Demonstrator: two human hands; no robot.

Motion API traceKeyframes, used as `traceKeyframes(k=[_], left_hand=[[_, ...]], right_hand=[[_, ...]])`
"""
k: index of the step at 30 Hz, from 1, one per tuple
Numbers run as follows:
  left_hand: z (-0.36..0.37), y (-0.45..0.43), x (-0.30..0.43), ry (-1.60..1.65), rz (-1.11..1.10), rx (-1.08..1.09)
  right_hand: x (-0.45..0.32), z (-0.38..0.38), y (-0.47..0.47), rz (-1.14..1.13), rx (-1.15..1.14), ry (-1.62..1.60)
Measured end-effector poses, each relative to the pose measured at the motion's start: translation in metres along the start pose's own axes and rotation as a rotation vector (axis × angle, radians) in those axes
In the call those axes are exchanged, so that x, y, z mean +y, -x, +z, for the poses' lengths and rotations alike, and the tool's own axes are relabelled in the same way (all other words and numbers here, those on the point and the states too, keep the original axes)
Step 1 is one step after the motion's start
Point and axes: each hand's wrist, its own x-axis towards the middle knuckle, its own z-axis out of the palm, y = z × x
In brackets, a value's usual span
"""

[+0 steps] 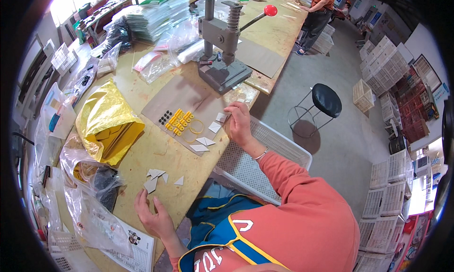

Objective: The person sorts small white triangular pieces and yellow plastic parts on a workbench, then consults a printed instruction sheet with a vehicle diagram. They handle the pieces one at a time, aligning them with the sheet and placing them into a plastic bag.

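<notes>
My right hand [238,123] is at the table's edge, fingers bent beside the small white pieces [214,127] on a sheet of brown board [170,94]; whether it pinches something thin is unclear. Yellow plastic parts [180,122] stand in rows on the board, between small black parts [165,117] and yellow rings [196,126]. My left hand [155,215] rests palm up near the table edge, thumb and fingers apart, holding nothing. Just beyond its fingertips lies a loose group of white triangular pieces [151,184], with a single triangle [179,181] to their right.
A hand press [221,41] with a red-knobbed lever stands beyond the board. At left are an open yellow sack [106,123], plastic bags [85,201] and printed sheets [138,250]. A white plastic crate [301,148] adjoins the table; a black stool [326,100] and a person [317,9] are farther off.
</notes>
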Motion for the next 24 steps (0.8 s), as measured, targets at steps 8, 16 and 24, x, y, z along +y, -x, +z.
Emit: traceKeyframes(k=[8,16,24], left_hand=[[0.001,0.002,-0.004,0.008,-0.002,0.006],[0.001,0.001,-0.009,-0.006,-0.004,-0.027],[0.001,0.001,-0.002,0.020,-0.010,-0.003]], right_hand=[[0.000,0.001,0.000,-0.006,0.016,0.009],[0.001,0.001,0.001,0.002,0.009,0.010],[0.002,0.001,0.000,-0.013,0.014,0.023]])
